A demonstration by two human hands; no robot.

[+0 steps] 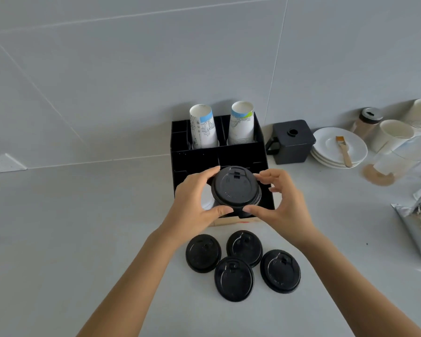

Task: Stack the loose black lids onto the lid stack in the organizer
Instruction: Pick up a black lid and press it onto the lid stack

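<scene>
A white wall plate (4, 163) is being seen far to the left of the fingers, set in the grey tiled wall. The left hand (195, 203) is being held over the front of the black organizer (195, 156), its fingers (210, 171) curled narrowly round the left edge of the lid stack (236, 188), the thumb being pressed at the near rim. Whether the top lid is being gripped or only steadied by the fingers cannot be told. The lid stack is being kept between the two hands, in the organizer's front compartment, its top lid facing up. Behind the fingers, two printed paper cups (203, 127) are being held upside down in the organizer's rear slots. Below the fingers, nearer the person, four loose black lids (233, 278) are lying flat on the grey tabletop (83, 227), bunched close together, some overlapping at the edges. The right hand (284, 205) is being held against the right side of the lid stack, its fingers (265, 177) likewise drawn in narrowly, thumb at the near rim. To the right of those fingers, well apart, a black lidded box (292, 142) is standing beside stacked white saucers (326, 144), on which a small brush (344, 150) is lying. Further right, white paper cups (394, 135), a brown shaker jar (366, 122), clear plastic cups (396, 164) and a crumpled foil bag (418, 222) are being seen.
</scene>
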